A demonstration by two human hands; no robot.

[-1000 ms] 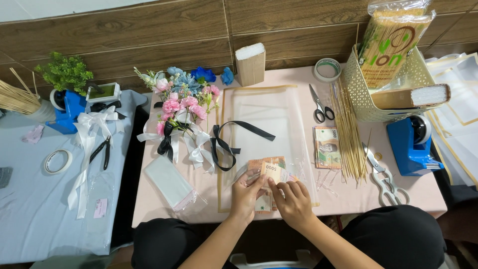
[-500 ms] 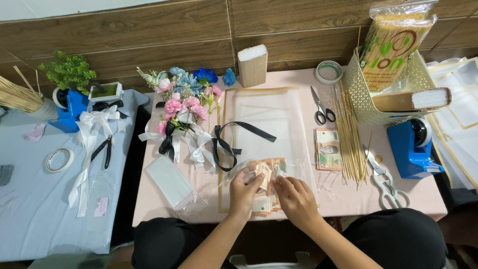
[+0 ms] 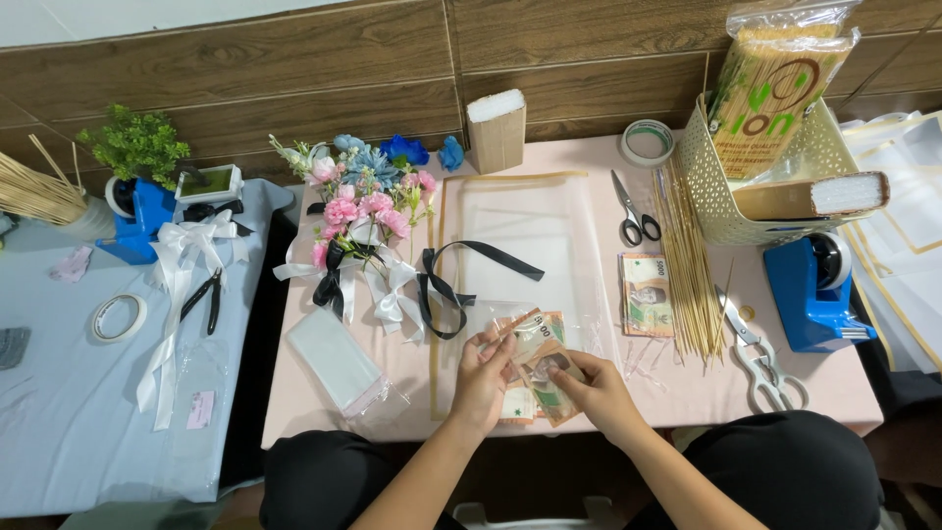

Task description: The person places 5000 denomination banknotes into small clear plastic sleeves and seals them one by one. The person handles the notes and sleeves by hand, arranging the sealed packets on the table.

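Paper banknotes (image 3: pixel 542 368) are pinched between left hand (image 3: pixel 483 373) and right hand (image 3: pixel 594 390).
Bagged skewers (image 3: pixel 775 88) are held in the cream basket (image 3: pixel 721 201), beyond the right hand.

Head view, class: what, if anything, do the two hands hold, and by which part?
Both hold banknotes over the table edge: the left hand pinches their upper left end, the right hand grips their right edge.

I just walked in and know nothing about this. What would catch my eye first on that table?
Probably the bouquet of pink and blue flowers tied with white and black ribbons, lying at the pink table's left end. Next, at the near edge, the left hand and right hand holding banknotes with a thin stick. At the far right stands a cream basket holding a packet of skewers.
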